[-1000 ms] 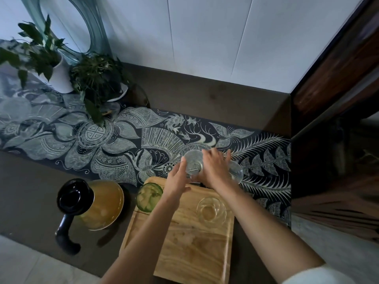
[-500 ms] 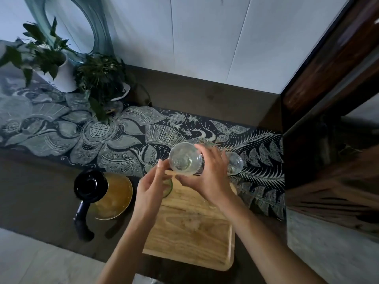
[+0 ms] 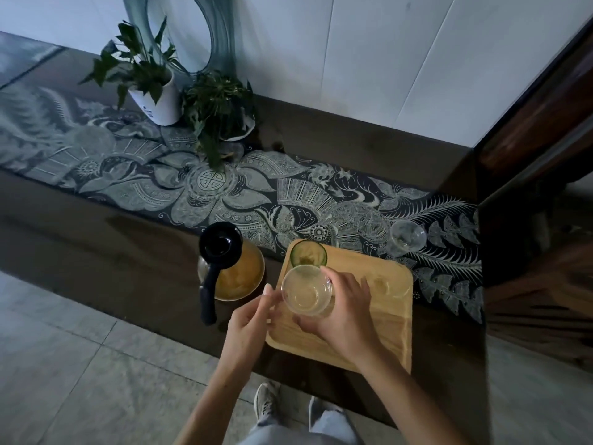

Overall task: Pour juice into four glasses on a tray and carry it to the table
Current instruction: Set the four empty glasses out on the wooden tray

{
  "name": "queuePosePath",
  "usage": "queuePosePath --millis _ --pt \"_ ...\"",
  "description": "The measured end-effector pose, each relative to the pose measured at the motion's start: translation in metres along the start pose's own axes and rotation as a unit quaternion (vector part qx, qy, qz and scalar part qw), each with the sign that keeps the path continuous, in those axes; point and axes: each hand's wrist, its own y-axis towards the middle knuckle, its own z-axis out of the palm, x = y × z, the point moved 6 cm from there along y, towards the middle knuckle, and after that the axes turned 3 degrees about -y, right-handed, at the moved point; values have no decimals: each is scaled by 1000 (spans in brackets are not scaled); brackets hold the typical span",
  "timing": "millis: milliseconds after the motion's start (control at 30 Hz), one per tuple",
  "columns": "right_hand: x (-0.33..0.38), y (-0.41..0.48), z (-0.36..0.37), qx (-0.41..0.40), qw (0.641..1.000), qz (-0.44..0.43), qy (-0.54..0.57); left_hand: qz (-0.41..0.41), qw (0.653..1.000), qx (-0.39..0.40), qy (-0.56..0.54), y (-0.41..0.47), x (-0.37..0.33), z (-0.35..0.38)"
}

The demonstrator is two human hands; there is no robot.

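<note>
While the right hand (image 3: 348,319) curls round a clear glass (image 3: 306,292), just below the frame's centre over the left edge of the wooden tray (image 3: 390,335), the left hand (image 3: 252,319) lays relaxed fingertips against its side. A green glass (image 3: 308,254) stands at the tray's upper left corner. The juice pitcher (image 3: 239,276) sits just left of the tray, and a second clear glass (image 3: 406,236) on the patterned runner (image 3: 224,194) is to the upper right.

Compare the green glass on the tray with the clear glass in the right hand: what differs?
Tint: the green glass is green, the clear glass colourless. Support: the green glass stands unheld at the far-left corner of the tray; the clear glass is in the grip of the right hand. Shared: both upright, mouths up, over the tray.
</note>
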Motion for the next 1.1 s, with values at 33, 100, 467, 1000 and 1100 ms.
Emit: queuePosePath --millis 33,100,467,1000,1100 --pt "-1 -2 6 9 1000 7 -9 -5 1000 1 1 0 6 -3" --pt "-5 -4 19 24 999 20 -27 -15 1000 4 1 2 17 -6" --pt "-26 -11 64 83 991 63 -80 -75 997 2 31 10 58 -17" --pt "-37 -17 76 147 984 51 -92 -103 992 -54 41 4 62 -19" --pt "-35 -18 60 157 985 46 -55 -34 993 -94 67 -2 48 -21"
